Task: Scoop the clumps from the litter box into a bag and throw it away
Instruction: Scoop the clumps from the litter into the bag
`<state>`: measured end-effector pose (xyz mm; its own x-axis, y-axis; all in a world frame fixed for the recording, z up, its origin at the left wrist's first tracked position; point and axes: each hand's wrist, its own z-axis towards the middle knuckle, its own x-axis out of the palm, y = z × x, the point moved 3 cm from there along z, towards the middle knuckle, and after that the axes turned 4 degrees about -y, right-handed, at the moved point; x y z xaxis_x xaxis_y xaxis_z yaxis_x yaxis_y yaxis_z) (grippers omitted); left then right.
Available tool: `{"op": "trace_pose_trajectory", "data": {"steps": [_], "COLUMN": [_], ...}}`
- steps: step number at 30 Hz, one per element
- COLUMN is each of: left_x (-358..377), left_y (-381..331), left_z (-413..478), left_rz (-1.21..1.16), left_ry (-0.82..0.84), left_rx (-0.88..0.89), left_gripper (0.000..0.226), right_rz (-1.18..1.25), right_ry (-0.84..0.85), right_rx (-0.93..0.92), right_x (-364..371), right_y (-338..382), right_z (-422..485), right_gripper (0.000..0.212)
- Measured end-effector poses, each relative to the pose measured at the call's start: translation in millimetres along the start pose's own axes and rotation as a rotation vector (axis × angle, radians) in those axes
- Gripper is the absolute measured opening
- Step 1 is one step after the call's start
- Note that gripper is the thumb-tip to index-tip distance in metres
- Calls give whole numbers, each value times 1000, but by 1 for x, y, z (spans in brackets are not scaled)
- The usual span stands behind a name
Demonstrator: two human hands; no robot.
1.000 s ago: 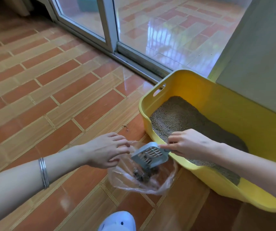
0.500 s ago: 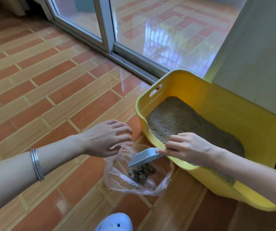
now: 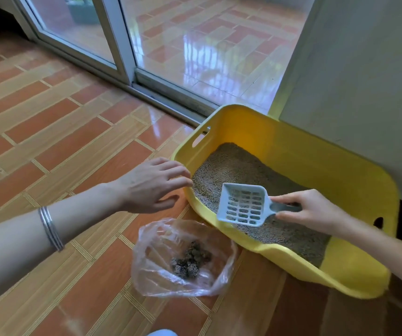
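Observation:
A yellow litter box (image 3: pixel 304 151) filled with grey-brown litter (image 3: pixel 236 166) stands on the tiled floor against a wall. My right hand (image 3: pixel 314 210) grips the handle of a pale blue slotted scoop (image 3: pixel 242 207), held face-up over the box's near rim and the litter. A clear plastic bag (image 3: pixel 161 251) lies open on the floor just in front of the box, with dark clumps (image 3: pixel 190 260) inside. My left hand (image 3: pixel 151 185) hovers above the floor beside the box's left wall, fingers spread and holding nothing, apart from the bag.
A sliding glass door with a metal track (image 3: pixel 161 93) runs behind the box. A grey wall (image 3: pixel 365 81) rises to the right. Orange and tan floor tiles (image 3: pixel 49 132) stretch to the left. A white-blue shoe tip (image 3: pixel 162 332) shows at the bottom edge.
My right hand lifted the scoop out of the bag and brought it back over the litter box. My left hand let go of the bag and rose toward the box.

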<state>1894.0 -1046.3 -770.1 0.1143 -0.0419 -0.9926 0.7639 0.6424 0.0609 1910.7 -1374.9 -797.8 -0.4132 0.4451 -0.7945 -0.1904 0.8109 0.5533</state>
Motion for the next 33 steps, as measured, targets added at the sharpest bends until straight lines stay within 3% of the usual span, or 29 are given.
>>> {"op": "trace_pose_trajectory", "data": {"steps": [4,9,14,25,33], "left_x": [11,24,33,41,41], "left_y": [2,11,17,16,16], "left_z": [17,34,40,40,39], "left_rz": [-19,-57,-67,-144,-158], "left_ry": [5,18,17,-64,-61], "left_rx": [23,46,100,-7,-17], "left_gripper": [40,45,40,33,31], "right_rz": [-48,-284,-348,-225,-65], "right_ry": [36,115,125,22,-52], "right_rx": [270,378,342,149,163], "right_x": [-1,6,17,59,77], "right_y": [-37,-59,-63,-13,1], "right_z": [2,3,15,80,113], "right_gripper": [35,38,37,27,41]}}
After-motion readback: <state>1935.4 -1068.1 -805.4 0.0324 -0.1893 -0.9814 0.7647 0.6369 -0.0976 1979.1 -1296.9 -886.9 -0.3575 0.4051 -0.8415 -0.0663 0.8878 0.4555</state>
